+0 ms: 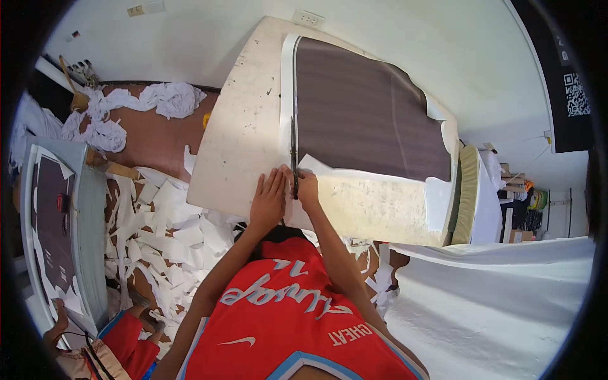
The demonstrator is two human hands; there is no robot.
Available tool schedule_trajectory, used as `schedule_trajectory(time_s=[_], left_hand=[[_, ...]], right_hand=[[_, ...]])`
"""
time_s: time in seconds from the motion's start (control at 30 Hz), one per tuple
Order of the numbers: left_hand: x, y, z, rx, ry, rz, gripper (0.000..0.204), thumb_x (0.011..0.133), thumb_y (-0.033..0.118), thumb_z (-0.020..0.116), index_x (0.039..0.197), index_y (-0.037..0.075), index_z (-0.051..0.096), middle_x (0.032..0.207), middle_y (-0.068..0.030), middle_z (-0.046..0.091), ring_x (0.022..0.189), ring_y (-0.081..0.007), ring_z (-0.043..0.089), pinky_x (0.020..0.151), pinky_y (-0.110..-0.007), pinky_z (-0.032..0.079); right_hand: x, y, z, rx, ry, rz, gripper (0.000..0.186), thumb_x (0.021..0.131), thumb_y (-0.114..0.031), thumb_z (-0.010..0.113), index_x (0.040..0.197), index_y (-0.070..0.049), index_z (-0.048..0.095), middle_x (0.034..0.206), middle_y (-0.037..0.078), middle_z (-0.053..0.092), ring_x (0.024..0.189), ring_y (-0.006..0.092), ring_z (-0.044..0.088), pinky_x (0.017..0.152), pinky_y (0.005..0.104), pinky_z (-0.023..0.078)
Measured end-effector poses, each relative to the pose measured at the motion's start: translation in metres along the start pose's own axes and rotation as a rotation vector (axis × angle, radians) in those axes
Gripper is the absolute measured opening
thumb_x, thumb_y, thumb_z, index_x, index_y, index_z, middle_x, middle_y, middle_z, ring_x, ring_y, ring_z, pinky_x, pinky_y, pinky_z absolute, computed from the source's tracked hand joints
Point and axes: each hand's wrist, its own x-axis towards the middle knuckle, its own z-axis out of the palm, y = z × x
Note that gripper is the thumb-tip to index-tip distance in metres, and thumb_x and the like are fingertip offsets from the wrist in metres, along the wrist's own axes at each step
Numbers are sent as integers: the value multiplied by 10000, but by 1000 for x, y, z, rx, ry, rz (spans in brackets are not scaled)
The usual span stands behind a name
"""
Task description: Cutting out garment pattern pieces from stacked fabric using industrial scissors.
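A dark brown-grey sheet with white margins (370, 107) lies across a worn, pale tabletop (237, 126). My right hand (307, 189) grips a pair of black scissors (294, 149) at the sheet's lower left. Their long blades point away from me along the line between the dark area and the white left margin (287, 95). Just left of the scissors, my left hand (270, 195) lies flat with its fingers stretched out, at the lower end of that margin. A white corner of the sheet (311, 163) is lifted beside my right hand.
White paper scraps (168, 234) litter the floor at left. Another person's hand (58, 318) touches a side table (88, 253) bearing a dark sheet and a small red object (62, 203). White cloth (487, 304) drapes the right side; a wall socket (308, 18) sits beyond the table.
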Motion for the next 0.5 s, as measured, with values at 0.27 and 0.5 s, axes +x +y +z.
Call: schedule_trajectory(time_s=[0.27,0.5], left_hand=[[5,6,-13,-53,-18,-15,593,874,112,478,1432,-27,332,1509,-157,315,1423,-290,253,1168,-483,162],[6,8,-13,-54,-45,-21,591,875,137,477,1422,-39,337,1518,-158,295,1424,-291,249,1167,-489,167]], right_hand=[[65,-39,3,-77,50,-26,607,717,-543,784,564,-22,511,495,36,491,392,143,531,384,300,456],[119,-70,10,-56,66,-35,623,695,-554,794,552,-25,497,508,44,503,404,151,544,379,305,472]])
